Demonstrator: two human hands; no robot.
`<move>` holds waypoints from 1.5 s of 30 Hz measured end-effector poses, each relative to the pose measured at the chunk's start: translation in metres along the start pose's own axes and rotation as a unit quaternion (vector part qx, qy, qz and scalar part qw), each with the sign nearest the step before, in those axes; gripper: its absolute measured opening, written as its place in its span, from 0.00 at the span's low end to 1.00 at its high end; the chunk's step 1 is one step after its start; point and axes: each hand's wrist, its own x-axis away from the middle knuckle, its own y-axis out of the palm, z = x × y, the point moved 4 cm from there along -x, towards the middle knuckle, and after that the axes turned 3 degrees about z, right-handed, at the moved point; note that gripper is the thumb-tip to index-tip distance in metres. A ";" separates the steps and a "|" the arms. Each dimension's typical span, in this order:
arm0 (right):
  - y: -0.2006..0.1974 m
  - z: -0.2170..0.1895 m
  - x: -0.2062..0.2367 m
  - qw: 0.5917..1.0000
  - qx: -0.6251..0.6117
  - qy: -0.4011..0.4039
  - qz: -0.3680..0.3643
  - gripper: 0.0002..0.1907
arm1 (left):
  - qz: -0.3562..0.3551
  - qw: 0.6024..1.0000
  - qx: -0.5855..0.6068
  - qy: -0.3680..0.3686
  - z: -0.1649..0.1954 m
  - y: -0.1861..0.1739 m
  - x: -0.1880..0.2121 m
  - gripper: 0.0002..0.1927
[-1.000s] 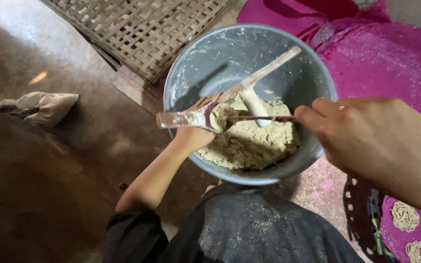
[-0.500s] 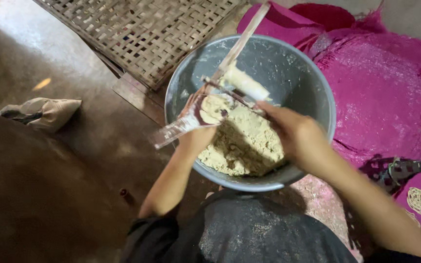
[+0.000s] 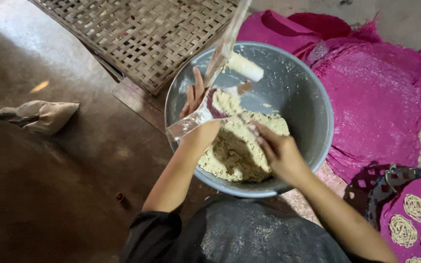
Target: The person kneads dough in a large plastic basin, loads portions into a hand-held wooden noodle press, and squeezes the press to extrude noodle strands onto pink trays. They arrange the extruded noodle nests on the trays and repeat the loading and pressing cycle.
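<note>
A grey metal bowl (image 3: pixel 313 102) holds a heap of pale crumbly dough (image 3: pixel 232 153). My left hand (image 3: pixel 196 114) grips a long metal press tool (image 3: pixel 210 92) that slants up out of the bowl, with a lump of dough in its open chamber and a dough-coated plunger beside it. My right hand (image 3: pixel 278 153) rests on the dough heap, fingers curled into it just under the tool.
A woven bamboo mat (image 3: pixel 137 36) lies beyond the bowl. Magenta cloth (image 3: pixel 381 97) is spread at the right. A tray with magenta lining carries several coiled noodle rounds (image 3: pixel 415 214) at the lower right. A crumpled pale cloth (image 3: pixel 40 116) lies on the floor at left.
The tool has swung more upright in my left hand. My right hand has dropped from the tool down onto the dough heap. The view has shifted.
</note>
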 end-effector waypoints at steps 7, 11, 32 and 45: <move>-0.068 -0.006 -0.004 0.910 0.279 0.245 -0.186 0.21 | -0.035 0.998 0.029 -0.033 -0.007 -0.020 -0.013 0.43; -0.082 -0.042 -0.044 0.921 0.288 0.001 -0.262 0.17 | -0.067 0.994 0.067 0.063 0.018 -0.010 0.004 0.44; -0.038 -0.156 -0.022 0.779 0.547 -0.208 -0.224 0.07 | -0.206 0.946 0.244 0.060 0.015 0.001 0.018 0.34; -0.013 -0.107 -0.013 0.773 0.566 -0.230 -0.170 0.10 | -0.124 0.945 0.276 0.126 0.014 -0.004 0.022 0.41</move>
